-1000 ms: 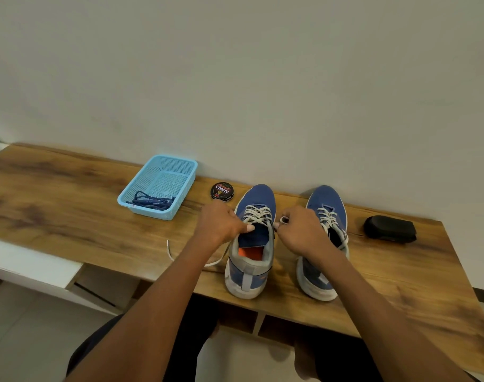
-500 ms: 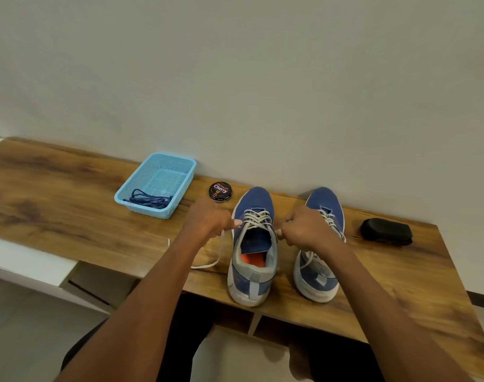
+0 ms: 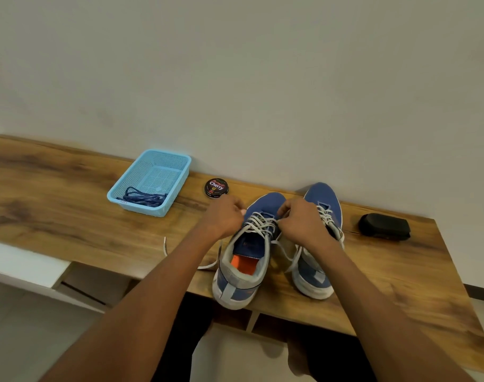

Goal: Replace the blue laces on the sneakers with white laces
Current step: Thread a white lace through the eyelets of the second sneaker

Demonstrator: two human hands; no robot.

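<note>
A plain domestic interior, most likely a room in a home. A long wood-grain bench (image 3: 70, 205) runs along a bare off-white wall (image 3: 235, 78), with pale floor tiles (image 3: 20, 334) beneath it. Household shoe-care items sit on the wooden surface: a pair of blue sneakers (image 3: 251, 244), a round tin of Cherry shoe polish (image 3: 216, 188), a black shoe brush (image 3: 384, 226) and a light blue plastic basket (image 3: 163, 158) holding loose dark blue laces (image 3: 144, 198).
</note>
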